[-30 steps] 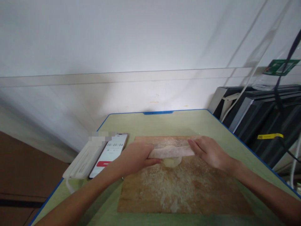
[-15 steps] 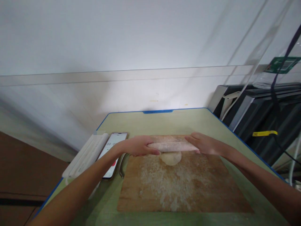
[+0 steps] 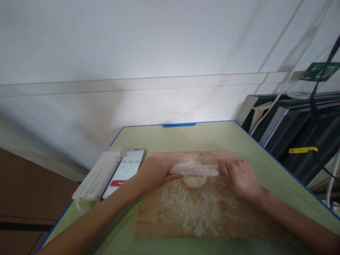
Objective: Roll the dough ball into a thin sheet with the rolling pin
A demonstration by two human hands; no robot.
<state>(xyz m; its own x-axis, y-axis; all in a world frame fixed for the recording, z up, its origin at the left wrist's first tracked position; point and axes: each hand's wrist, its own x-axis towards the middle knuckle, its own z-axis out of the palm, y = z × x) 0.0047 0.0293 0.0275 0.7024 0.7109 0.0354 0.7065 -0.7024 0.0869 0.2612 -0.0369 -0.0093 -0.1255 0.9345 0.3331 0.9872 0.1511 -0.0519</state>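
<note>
Now the left hand (image 3: 158,173) and right hand (image 3: 240,175) grip the rolling pin (image 3: 195,170), drawn nearer, likely flattening the dough (image 3: 195,182).

The head view looks forward and down from above and behind the left hand (image 3: 157,173) and right hand (image 3: 240,177), near enough to show both forearms (image 3: 106,211), and takes in the counter (image 3: 175,139) around the hands and the wall (image 3: 159,42) beyond them.

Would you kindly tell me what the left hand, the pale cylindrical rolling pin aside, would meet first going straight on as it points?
Probably the round, pale dough, just beyond the left hand and partly under the rolling pin; depth is unclear, so the hand might pass above.
</note>
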